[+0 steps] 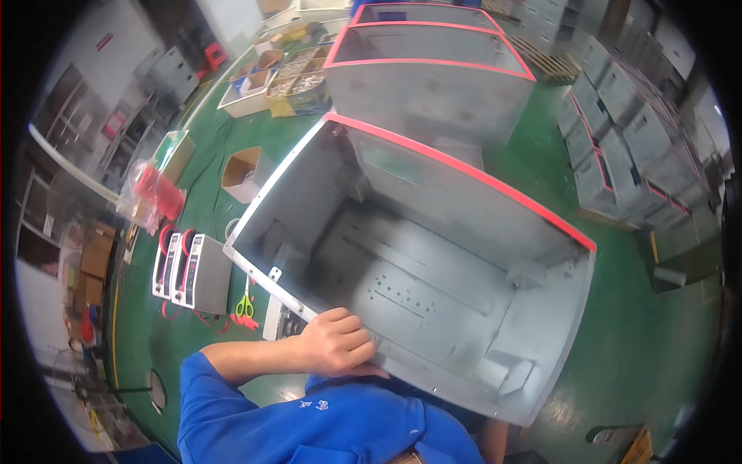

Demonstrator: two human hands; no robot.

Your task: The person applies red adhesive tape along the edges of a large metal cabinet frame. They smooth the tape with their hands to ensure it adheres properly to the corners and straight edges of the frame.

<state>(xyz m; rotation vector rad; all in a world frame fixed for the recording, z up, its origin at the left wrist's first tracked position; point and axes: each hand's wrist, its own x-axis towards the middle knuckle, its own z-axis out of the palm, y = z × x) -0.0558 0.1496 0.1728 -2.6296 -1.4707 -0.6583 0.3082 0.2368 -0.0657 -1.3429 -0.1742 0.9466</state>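
Observation:
A large open-topped grey metal cabinet shell [433, 271] fills the middle, tilted and turned askew. Red edging [464, 174] runs along its far rim, while the near left rim is bare pale metal. Round holes and long slots mark its inner panel, and small brackets sit in its corners. My left hand [338, 342] is closed over the near rim, thumb toward my body. Of my right arm only a bit of forearm shows at the bottom; the hand itself is hidden behind the cabinet's near right side.
Two white box-shaped devices [193, 271], green-handled scissors [245, 307] and a cardboard box [243, 172] stand left on the green floor. More grey cabinets [429, 97] with red edging stand beyond; others are stacked right [634, 139]. Parts bins [297, 93] lie at the far left.

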